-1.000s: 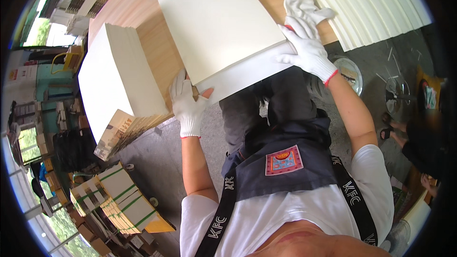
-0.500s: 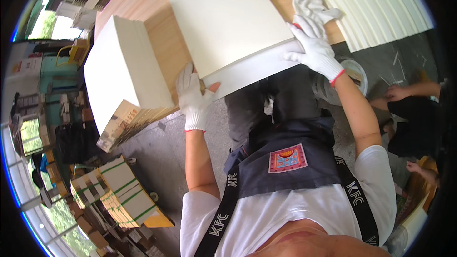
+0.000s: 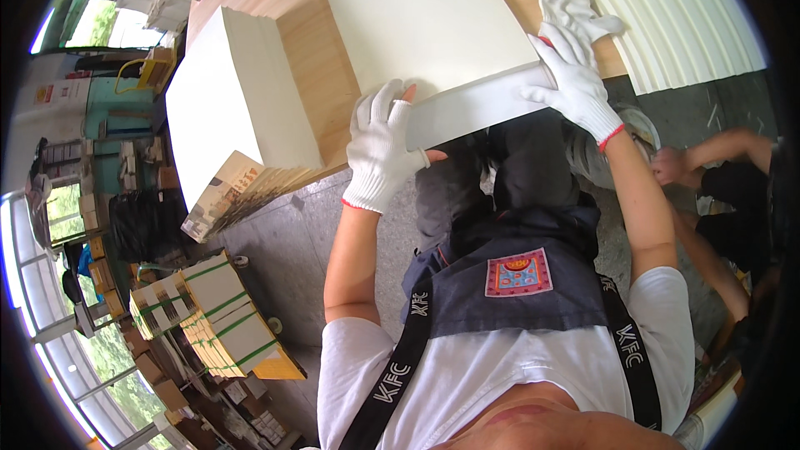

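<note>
In the middle of the wooden table lies a large cream-white sheet or board point(image 3: 425, 25), with a paler white strip point(image 3: 479, 104) along its near edge. Both of my hands wear white knit gloves with red cuffs; some fingertips are bare. My left hand point(image 3: 383, 146) is at the near left corner, fingers apart, thumb pointing right, holding nothing. At the near right corner, my right hand point(image 3: 575, 87) rests with fingers stretched and the thumb over the strip's right end. A loose white glove point(image 3: 571, 8) lies just beyond it.
A tall stack of white sheets point(image 3: 221, 108) stands on the wooden tabletop point(image 3: 312, 54) at left. Ridged rows of white material point(image 3: 667, 17) fill the far right. Strapped bundles point(image 3: 225, 317) sit lower left. Another person's arm point(image 3: 725, 150) shows at right.
My left hand has lifted from the near left corner and shifted right and farther, its thumb coming off the strip. My right hand keeps its place at the right corner. The whole view has shifted slightly.
</note>
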`<state>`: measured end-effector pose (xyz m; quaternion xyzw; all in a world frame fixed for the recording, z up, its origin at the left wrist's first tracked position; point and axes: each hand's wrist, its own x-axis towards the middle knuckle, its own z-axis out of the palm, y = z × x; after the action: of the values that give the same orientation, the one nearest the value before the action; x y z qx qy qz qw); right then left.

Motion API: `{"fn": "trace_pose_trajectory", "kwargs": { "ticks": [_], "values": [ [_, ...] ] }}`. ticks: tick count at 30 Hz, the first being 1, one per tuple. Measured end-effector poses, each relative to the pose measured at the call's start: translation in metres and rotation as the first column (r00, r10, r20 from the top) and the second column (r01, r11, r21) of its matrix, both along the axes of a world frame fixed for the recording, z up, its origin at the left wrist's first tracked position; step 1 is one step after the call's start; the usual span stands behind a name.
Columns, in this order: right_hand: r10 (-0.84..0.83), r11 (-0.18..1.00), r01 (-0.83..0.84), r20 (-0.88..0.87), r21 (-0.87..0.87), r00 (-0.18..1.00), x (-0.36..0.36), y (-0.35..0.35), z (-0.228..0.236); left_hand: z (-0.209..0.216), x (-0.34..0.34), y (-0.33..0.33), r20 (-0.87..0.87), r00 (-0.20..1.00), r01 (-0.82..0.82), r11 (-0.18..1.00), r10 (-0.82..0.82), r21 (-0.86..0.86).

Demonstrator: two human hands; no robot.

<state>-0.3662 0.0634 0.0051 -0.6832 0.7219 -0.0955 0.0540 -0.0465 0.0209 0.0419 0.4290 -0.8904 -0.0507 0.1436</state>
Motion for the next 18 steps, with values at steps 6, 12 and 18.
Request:
{"fn": "trace_pose_trajectory", "kwargs": {
  "ticks": [6,12,18],
  "values": [
    [-0.008,1.000,0.008,0.010,-0.013,1.000,-0.004,-0.001,-0.010,-0.001,0.004,-0.009,-0.054,0.990,-0.120,0.986,0.127,0.112],
    [-0.010,1.000,0.009,-0.032,-0.017,0.999,-0.005,-0.001,-0.011,-0.052,0.055,-0.016,-0.149,0.961,-0.232,0.973,0.232,0.013],
    [0.002,1.000,-0.001,0.009,-0.031,1.000,-0.003,0.001,-0.006,-0.043,0.051,-0.011,-0.061,0.976,-0.205,0.977,0.208,0.054]
  ]
}}
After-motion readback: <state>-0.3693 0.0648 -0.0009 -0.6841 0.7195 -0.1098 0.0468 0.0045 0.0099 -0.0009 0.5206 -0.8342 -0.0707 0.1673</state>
